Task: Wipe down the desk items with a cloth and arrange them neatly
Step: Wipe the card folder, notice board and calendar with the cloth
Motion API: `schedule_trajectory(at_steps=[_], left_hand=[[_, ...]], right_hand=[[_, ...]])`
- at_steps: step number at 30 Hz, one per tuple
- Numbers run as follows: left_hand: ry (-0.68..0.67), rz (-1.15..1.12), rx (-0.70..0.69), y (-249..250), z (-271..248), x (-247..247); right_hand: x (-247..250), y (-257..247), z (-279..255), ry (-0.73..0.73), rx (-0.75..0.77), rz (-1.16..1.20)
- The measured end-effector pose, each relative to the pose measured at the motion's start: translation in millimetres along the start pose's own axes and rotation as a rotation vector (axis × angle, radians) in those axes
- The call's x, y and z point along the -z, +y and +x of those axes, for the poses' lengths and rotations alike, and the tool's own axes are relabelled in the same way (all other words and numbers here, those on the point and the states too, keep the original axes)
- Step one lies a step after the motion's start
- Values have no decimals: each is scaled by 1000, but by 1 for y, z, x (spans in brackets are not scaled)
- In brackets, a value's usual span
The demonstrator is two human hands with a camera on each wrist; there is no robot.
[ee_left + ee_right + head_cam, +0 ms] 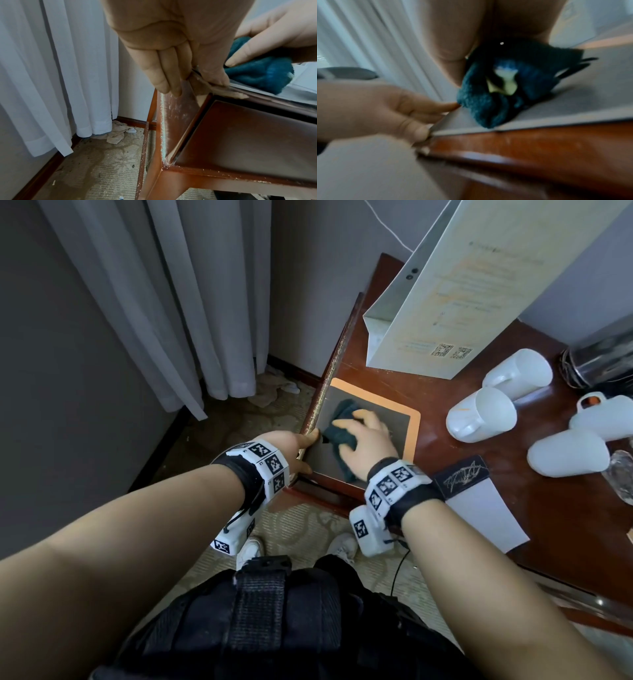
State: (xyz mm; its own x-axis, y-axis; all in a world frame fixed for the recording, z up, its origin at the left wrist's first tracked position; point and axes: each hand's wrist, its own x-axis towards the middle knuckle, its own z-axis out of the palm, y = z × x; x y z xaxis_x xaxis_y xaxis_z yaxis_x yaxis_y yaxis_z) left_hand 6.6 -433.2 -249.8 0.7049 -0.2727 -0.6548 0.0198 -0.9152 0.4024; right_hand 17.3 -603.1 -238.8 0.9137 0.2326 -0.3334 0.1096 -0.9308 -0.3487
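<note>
Our left hand pinches the near-left corner of the grey pad, which lies flush with the desk edge. Our right hand presses the blue cloth flat on it. White cups and a paper bag crowd the right and far sides.

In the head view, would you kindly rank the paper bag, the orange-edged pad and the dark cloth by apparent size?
1. paper bag, though standing nearer the camera inflates it
2. orange-edged pad
3. dark cloth, partly hidden under the right hand
</note>
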Motion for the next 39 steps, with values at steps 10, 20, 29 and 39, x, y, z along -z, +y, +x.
schedule_trajectory(at_steps=[10, 20, 29, 39], left_hand=[[-43, 89, 3, 6, -2, 7], [-58, 157, 1, 10, -4, 13], [-129, 241, 34, 18, 1, 20], [-125, 293, -14, 20, -3, 23]], right_hand=[[42, 29, -20, -225, 115, -65], [5, 31, -30, -181, 229, -116], [21, 49, -7, 144, -371, -39], [20, -7, 38, -105, 205, -317]])
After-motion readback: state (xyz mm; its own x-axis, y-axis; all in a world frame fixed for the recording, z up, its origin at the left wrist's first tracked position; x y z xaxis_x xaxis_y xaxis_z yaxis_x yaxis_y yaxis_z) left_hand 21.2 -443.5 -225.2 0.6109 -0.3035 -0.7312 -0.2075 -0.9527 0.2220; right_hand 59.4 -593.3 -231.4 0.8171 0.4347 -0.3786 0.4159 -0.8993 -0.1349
